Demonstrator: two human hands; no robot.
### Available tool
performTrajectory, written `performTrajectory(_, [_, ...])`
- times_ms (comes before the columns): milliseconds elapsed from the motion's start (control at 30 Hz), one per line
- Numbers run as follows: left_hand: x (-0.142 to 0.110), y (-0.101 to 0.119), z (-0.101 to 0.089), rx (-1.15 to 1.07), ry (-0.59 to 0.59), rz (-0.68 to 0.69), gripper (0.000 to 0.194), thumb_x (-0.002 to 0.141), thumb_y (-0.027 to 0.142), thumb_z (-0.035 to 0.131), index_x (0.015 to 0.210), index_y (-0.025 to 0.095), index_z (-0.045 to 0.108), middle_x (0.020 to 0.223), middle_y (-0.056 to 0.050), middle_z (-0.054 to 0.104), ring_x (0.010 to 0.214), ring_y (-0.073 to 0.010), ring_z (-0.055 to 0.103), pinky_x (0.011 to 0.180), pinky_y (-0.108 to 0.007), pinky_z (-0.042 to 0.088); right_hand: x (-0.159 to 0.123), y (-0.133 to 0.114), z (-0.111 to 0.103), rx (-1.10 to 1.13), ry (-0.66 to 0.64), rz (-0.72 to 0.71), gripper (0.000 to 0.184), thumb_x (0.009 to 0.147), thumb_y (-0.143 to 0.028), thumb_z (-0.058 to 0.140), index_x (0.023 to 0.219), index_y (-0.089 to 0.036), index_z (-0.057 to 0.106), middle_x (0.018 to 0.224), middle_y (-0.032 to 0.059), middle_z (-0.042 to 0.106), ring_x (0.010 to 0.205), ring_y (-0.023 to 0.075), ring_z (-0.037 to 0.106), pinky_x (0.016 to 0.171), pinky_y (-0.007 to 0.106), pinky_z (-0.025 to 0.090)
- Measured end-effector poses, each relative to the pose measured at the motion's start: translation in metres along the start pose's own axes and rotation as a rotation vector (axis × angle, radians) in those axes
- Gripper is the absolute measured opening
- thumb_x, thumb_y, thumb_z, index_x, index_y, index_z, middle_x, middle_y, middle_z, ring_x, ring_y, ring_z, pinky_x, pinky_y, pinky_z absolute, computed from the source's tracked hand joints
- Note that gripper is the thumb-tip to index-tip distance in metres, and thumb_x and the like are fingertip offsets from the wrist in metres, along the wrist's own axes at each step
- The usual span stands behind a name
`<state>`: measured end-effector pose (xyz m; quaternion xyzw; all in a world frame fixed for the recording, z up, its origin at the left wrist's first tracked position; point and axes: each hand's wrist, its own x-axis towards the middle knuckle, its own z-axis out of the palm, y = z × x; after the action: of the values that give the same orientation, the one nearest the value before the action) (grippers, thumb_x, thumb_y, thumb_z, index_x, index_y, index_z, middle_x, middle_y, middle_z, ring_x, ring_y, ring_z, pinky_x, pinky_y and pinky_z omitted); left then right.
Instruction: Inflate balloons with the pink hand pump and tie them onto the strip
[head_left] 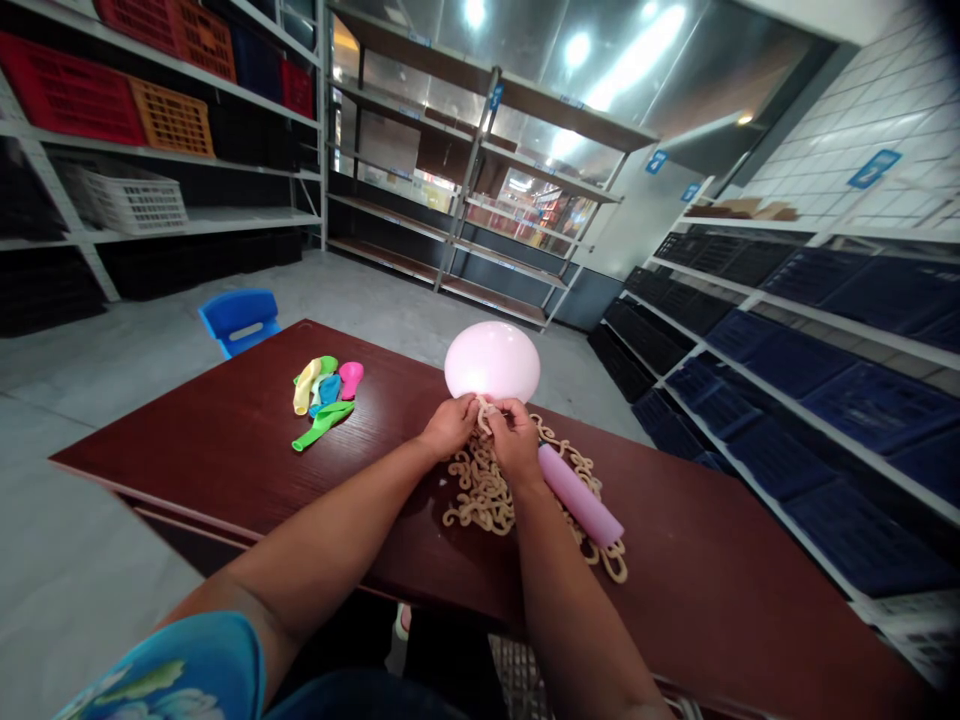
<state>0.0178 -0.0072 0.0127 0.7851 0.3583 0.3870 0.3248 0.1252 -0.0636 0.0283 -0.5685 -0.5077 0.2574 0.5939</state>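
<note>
Hands together near the table's far edge: left hand [450, 428] and right hand [514, 440] both pinching at the neck of the pale pink balloon [492, 362], fingers closed in tight. Balloon is inflated, sits just beyond the fingertips on the far side. A short beige piece [484, 415] shows between the fingers; can't tell whether it's balloon neck or one of the loops. Beige curly loops [480, 490] lie in a loose pile under and around the hands, spreading right. Pink cylinder [580, 496] lies on its side on the right part of that pile, just right of the right wrist, slanting near-right; can't tell what it is. Deflated balloons [324, 395] in yellow, green, blue and pink are bunched on the left side of the table [247, 450], well apart from the pile. Table is dark red-brown wood. Blue chair [240, 318] stands past its far left edge. Shelving with red and orange crates [172, 120] far left, dark blue crates [862, 400] on racks to the right.
</note>
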Motion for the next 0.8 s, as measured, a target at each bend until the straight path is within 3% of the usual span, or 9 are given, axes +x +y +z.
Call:
performTrajectory(100, [0.001,0.000,0.001,-0.060,-0.002,0.011,0.033,0.088,0.036,0.030,0.088,0.016,0.057,0.081,-0.004,0.062,0.073,-0.0139,0.055,0.068,-0.024,0.041,0.002,0.001,0.000,0.011,0.075,-0.004,0.021,0.073,-0.040,0.054,0.078,-0.019,0.052,0.064,-0.0021,0.059,0.048,0.0102,0.049,0.047,0.024,0.042])
performTrajectory(333, [-0.003,0.011,-0.001,-0.007,-0.084,0.095,0.033,0.085,0.038,0.036,0.064,0.015,0.049,0.057,0.001,0.046,0.056,-0.0102,0.039,0.055,-0.023,0.031,0.011,0.016,-0.009,-0.254,0.292,-0.126,0.020,0.076,-0.037,0.048,0.078,-0.018,0.052,0.072,0.0004,0.058,0.064,0.0125,0.052,0.063,0.026,0.043])
performTrajectory(567, [-0.006,0.017,-0.002,-0.298,-0.237,0.125,0.036,0.082,0.040,0.041,0.057,0.015,0.041,0.055,0.003,0.036,0.053,-0.0077,0.031,0.049,-0.021,0.025,0.010,0.012,-0.011,-0.191,0.319,-0.085,0.018,0.075,-0.035,0.048,0.078,-0.018,0.053,0.071,-0.0017,0.055,0.064,0.0111,0.049,0.063,0.024,0.041])
performTrajectory(800, [-0.008,0.019,0.002,-0.586,-0.390,0.090,0.033,0.077,0.038,0.047,0.056,0.016,0.034,0.055,0.005,0.028,0.051,-0.0058,0.024,0.047,-0.021,0.020,0.009,0.014,-0.006,0.027,0.289,-0.015,0.017,0.073,-0.035,0.049,0.077,-0.018,0.049,0.066,-0.0045,0.049,0.058,0.0088,0.043,0.058,0.022,0.039])
